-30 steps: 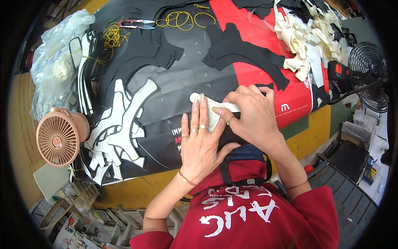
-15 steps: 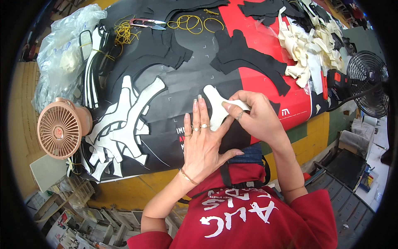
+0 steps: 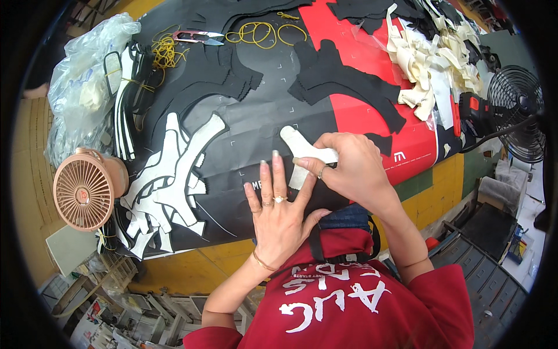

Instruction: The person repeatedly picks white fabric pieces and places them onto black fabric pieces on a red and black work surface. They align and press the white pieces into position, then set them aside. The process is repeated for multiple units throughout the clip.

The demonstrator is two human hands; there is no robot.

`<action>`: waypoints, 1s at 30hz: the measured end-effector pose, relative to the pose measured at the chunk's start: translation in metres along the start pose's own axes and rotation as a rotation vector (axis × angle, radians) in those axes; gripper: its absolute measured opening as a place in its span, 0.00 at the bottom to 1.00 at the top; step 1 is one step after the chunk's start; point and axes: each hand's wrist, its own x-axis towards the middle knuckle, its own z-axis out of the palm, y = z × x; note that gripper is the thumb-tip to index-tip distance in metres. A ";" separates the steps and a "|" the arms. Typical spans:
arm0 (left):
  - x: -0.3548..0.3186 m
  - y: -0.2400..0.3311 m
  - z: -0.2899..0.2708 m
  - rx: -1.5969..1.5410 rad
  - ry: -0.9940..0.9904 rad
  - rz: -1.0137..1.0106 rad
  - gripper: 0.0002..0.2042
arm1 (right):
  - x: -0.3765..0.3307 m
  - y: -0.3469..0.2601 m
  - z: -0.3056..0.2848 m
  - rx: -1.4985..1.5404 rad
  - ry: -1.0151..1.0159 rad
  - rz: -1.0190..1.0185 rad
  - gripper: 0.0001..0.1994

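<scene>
Far to the left of the fingers, a clear plastic bag (image 3: 81, 75) at the table's (image 3: 256, 125) edge, and below it a small pink fan (image 3: 84, 192) facing up. Nearer, a stack of white cut-out pieces (image 3: 174, 174) fanned over the black covering, black cut-outs (image 3: 197, 75) above them, a tangle of yellow elastic (image 3: 165, 52) and small snips (image 3: 200, 38) at the top.

Left hand (image 3: 279, 215) pressed flat on the covering, fingers (image 3: 273, 174) straight and slightly apart, gripping nothing (rings on two of them, a thin bangle at the wrist). Just off those fingertips, up and to the right, the white cut-out piece (image 3: 296, 142), lying partly on the black covering with its lower strip running down beside the left fingers.

Right hand (image 3: 354, 168) over the right end of that piece, fingers (image 3: 311, 163) closed together upon it, thumb side pinching the white strip.

Above the right fingers, more black cut-outs (image 3: 343, 78) across the red part of the covering. Farther right, a heap of cream scraps (image 3: 430, 58), then a black standing fan (image 3: 517, 110) past the table's edge.
</scene>
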 end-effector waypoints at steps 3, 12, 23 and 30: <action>-0.003 0.004 0.009 0.078 0.073 0.029 0.37 | 0.002 -0.005 0.003 -0.053 0.046 -0.046 0.17; -0.002 0.009 0.004 0.010 0.024 0.067 0.40 | 0.026 -0.009 -0.020 0.672 0.029 -0.135 0.15; 0.016 -0.004 -0.015 -0.504 0.337 -0.260 0.15 | 0.004 0.007 -0.001 0.352 -0.025 -0.062 0.16; 0.015 -0.009 -0.016 -0.402 0.274 -0.203 0.08 | 0.009 0.010 -0.003 0.245 -0.122 -0.104 0.17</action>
